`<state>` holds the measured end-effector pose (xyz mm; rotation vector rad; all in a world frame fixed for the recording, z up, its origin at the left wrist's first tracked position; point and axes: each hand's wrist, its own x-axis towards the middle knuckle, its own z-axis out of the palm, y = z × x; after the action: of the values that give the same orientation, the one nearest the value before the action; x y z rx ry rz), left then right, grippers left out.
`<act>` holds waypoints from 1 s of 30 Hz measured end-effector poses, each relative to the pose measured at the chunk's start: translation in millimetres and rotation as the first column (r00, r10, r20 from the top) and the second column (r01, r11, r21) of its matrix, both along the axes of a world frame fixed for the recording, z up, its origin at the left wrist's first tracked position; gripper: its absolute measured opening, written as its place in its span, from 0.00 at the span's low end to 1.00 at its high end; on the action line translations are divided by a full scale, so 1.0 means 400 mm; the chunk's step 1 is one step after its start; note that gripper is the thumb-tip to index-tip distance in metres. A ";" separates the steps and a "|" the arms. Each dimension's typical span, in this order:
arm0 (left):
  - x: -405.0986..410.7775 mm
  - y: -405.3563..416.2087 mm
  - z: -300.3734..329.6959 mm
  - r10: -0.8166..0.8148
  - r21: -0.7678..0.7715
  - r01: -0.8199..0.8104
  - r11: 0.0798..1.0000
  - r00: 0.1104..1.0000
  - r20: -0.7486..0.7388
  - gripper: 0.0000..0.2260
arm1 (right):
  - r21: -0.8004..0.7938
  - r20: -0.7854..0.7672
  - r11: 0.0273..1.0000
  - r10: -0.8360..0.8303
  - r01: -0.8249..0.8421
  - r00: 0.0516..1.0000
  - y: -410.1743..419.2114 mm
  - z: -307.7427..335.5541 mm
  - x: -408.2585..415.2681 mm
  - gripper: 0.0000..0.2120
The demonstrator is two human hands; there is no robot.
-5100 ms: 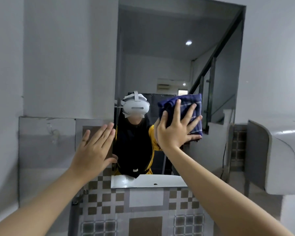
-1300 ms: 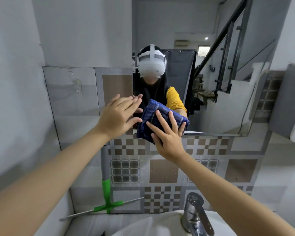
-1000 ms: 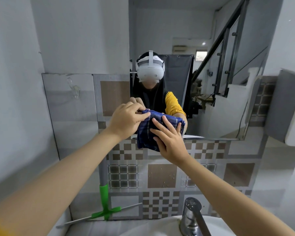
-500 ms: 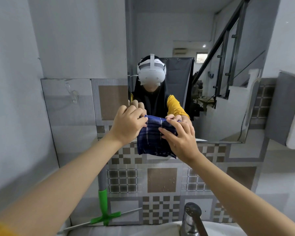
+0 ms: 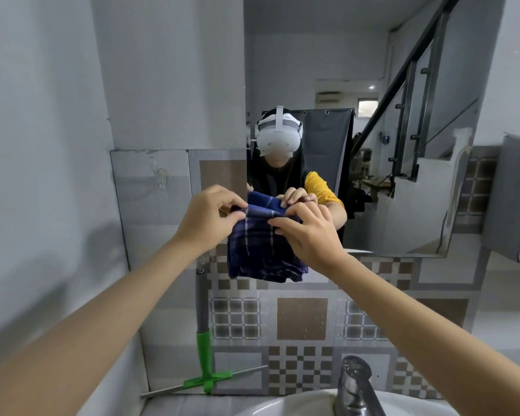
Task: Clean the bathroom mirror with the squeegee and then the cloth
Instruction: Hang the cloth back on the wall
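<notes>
Cloth (image 5: 263, 244), dark blue with pale check lines, hangs at the centre of the head camera's view, just in front of the bathroom mirror (image 5: 373, 85) and across its lower edge. It looks light, soft and limp: it drapes in loose folds below the fingers, so it should bunch or refold easily and needs a pinch along an edge or a flat palm behind it. The left hand (image 5: 206, 220), at nine o'clock of the cloth, has thumb and fingertips pressed together on the top left corner. The right hand (image 5: 308, 232), at three o'clock, pinches the top right edge, its other fingers curled loosely. Both hands stretch the top hem between them. Down at seven o'clock, the green-handled squeegee (image 5: 206, 376) leans untouched against the tiled wall (image 5: 300, 318), beside the basin (image 5: 282, 405) and tap (image 5: 356, 385).
</notes>
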<state>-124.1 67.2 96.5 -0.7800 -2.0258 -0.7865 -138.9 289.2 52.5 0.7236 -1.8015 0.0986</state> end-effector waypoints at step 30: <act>0.125 -0.271 0.112 0.004 0.389 -0.178 0.904 0.913 0.407 0.15 | -0.878 0.353 0.428 0.881 -0.213 0.315 -0.407 0.155 0.091 0.10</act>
<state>-74.0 -41.4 141.5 -0.2831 -2.1083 -1.3572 -102.6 126.3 114.3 0.8038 -1.9036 1.9065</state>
